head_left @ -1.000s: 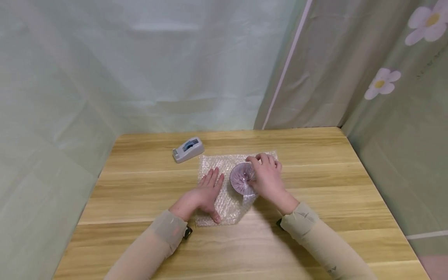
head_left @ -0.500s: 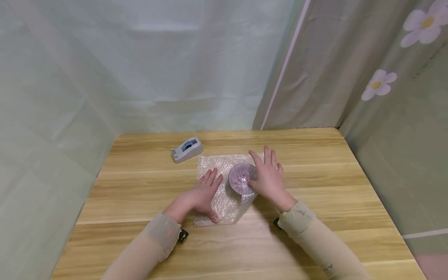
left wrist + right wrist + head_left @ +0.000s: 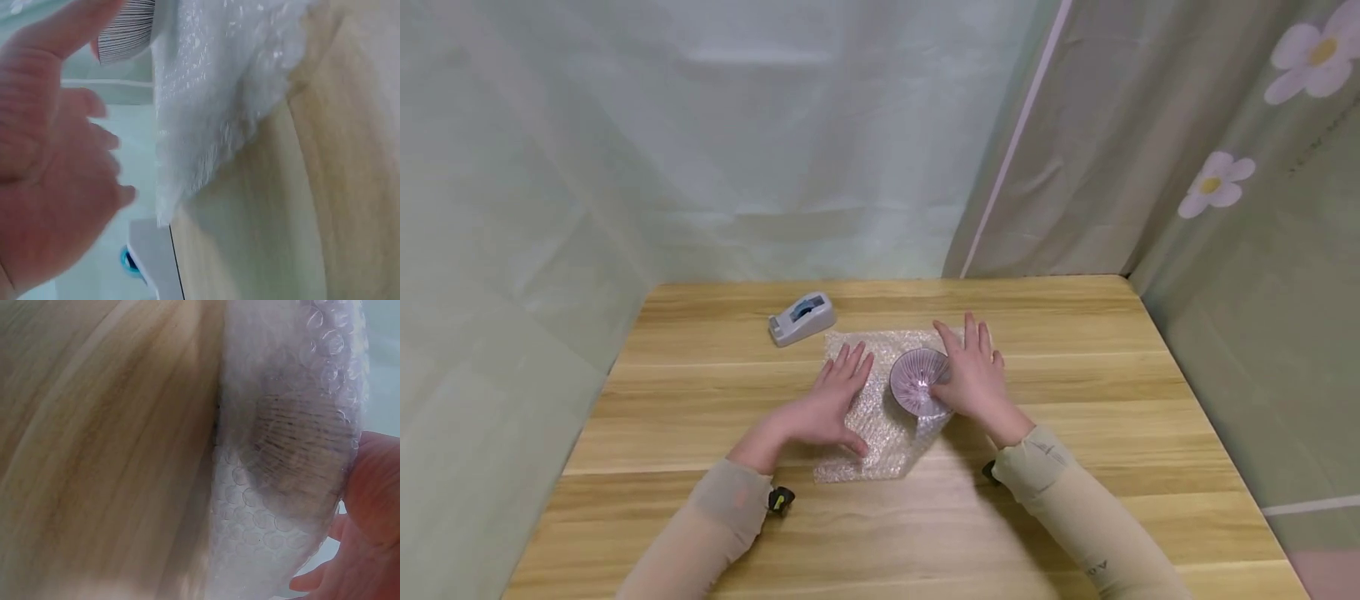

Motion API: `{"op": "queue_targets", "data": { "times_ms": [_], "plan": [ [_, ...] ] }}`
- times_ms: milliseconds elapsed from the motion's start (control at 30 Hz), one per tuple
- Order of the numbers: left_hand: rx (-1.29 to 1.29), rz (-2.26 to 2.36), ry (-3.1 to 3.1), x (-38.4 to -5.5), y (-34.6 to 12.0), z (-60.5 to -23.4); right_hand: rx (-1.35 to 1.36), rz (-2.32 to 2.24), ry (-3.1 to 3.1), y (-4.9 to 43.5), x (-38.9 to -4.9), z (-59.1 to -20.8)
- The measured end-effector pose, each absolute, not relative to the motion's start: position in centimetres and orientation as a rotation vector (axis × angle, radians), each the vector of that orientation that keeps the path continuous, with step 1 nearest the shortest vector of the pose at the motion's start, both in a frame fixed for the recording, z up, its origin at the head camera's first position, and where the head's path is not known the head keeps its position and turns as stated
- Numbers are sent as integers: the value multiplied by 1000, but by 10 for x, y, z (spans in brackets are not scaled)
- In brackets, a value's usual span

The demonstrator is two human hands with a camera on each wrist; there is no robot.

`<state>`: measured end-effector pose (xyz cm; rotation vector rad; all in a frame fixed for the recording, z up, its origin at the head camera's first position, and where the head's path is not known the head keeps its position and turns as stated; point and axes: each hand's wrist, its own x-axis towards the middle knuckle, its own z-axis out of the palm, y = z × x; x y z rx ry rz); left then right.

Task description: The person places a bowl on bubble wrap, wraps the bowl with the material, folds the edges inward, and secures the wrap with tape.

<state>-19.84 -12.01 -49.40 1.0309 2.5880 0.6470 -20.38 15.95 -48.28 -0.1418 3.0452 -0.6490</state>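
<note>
A small bowl (image 3: 913,382) with fine dark radiating lines stands upright on a sheet of bubble wrap (image 3: 883,433). Part of the sheet is turned up against the bowl's right side, and the bowl (image 3: 300,447) shows through it in the right wrist view. My right hand (image 3: 977,379) is at that side, its thumb reaching over the rim into the bowl and its other fingers spread out beyond. Left of the bowl, my left hand (image 3: 827,404) hovers with fingers spread over the sheet's left part. In the left wrist view, that hand (image 3: 56,150) holds nothing.
A grey tape dispenser (image 3: 802,319) sits behind and left of the wrap on the wooden table (image 3: 700,417). Pale curtains (image 3: 820,167) hang along the table's back and sides.
My right fingers have gone from bent to spread, with the thumb staying in the bowl. My left hand has lifted and shifted slightly leftward and away from me. The bowl stays put.
</note>
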Motion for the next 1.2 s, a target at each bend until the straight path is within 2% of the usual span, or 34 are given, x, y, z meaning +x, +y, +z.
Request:
{"op": "queue_targets", "data": {
  "times_ms": [200,400,1200],
  "plan": [
    [1212,741,2656,-198,-97,-489,-130,-658,3019,161,-206,-478],
    [1259,659,2707,-196,-74,-496,-136,-662,3005,162,-209,-478],
    [1174,485,2785,-199,-53,-501,-120,-714,2945,165,-210,-482]
  ]
}}
